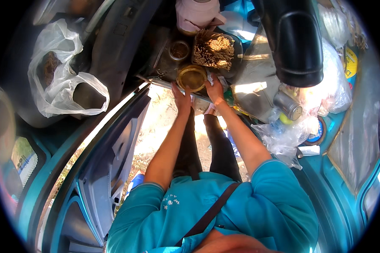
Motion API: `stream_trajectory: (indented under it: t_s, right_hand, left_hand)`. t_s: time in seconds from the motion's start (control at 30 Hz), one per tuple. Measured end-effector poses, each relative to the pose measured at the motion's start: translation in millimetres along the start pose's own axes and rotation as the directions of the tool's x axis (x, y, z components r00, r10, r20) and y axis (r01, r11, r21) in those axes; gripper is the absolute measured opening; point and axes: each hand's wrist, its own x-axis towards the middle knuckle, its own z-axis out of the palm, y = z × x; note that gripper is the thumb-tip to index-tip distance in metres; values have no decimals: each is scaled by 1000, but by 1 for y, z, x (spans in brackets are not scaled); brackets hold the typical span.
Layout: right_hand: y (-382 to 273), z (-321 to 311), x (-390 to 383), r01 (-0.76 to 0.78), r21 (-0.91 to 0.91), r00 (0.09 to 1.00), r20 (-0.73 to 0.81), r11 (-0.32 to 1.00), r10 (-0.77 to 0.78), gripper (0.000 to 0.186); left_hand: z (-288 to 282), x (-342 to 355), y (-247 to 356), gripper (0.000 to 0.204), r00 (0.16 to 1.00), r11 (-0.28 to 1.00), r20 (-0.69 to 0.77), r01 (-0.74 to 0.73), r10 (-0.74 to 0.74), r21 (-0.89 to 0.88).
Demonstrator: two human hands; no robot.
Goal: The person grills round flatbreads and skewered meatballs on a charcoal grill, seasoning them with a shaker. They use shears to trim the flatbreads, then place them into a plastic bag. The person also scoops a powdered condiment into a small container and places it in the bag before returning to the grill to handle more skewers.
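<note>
Hands apart, our left hand sits at the golden dish's seven o'clock, our right hand at four; grip unclear, we'd best keep it level.

Teal short-sleeved shirt, 1 strap, black trousers

pink jug cut off above

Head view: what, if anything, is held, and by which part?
At the round golden container, the left hand is by the near rim, the right hand by its right side; whether either grips it cannot be told.
</note>
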Motion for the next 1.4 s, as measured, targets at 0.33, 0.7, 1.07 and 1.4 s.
stream_trajectory:
  t_s: [0.33,0.7,1.07,1.4]
  right_hand:
    - [-31,-7,4,62,83,997,-43,995,-59,40]
    - [65,-5,-12,224,31,974,-56,974,-222,54]
    - [124,-15,-28,-239,53,970,43,969,237,67]
    - [63,-8,-11,-6,-6,995,99,1000,6,56]
  left_hand:
    - [14,-49,17,69,947,970,260,-222,191,97]
    - [59,-6,-30,69,884,731,327,-462,334,502]
    - [72,29,-20,72,967,888,253,-145,33,436]
    - [7,18,-9,72,939,943,252,281,-233,-178]
